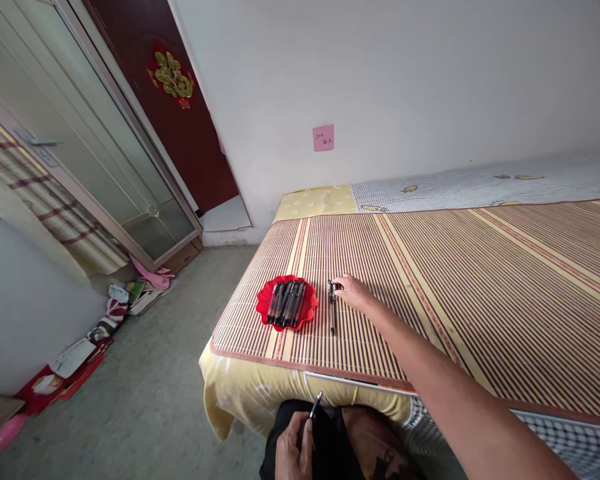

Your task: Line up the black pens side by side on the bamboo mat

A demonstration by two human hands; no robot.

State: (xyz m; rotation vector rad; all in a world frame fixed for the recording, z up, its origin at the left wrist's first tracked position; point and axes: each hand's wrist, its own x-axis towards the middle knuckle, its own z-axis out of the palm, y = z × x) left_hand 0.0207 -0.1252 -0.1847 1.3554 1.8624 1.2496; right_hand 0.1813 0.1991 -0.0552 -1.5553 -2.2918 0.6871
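Note:
Low in front of my lap, my left hand [294, 450] is closed around a dark pen [317, 405] whose silvery tip points up and away. My right hand [351, 292] reaches over the bed, its fingertips pinched on a small dark piece [337, 287] that looks like a pen cap. Touching or just beside that piece lies a single black pen [333, 317], lengthwise on the striped bamboo mat [360, 347]. To its left, a red scalloped dish [261, 303] holds several black pens [286, 303] side by side.
The mat covers a bed with a yellow and checked sheet [250, 380]. A pink note [323, 138] is stuck on the white wall behind. At left are a glazed door [105, 120], a dark red door [180, 133] and assorted items along the floor's edge [75, 353].

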